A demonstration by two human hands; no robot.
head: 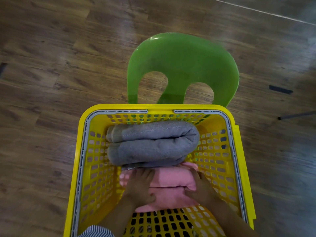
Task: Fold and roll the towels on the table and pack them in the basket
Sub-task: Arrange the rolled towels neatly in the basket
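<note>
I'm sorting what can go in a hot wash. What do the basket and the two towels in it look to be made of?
The basket looks like glossy moulded yellow plastic, with a lattice of holes and a grey rim strip. The grey towel looks like matte looped terry, probably cotton, with a stitched hem. The pink towel under both hands seems a smoother, softer cloth; its fibre cannot be told.
</note>
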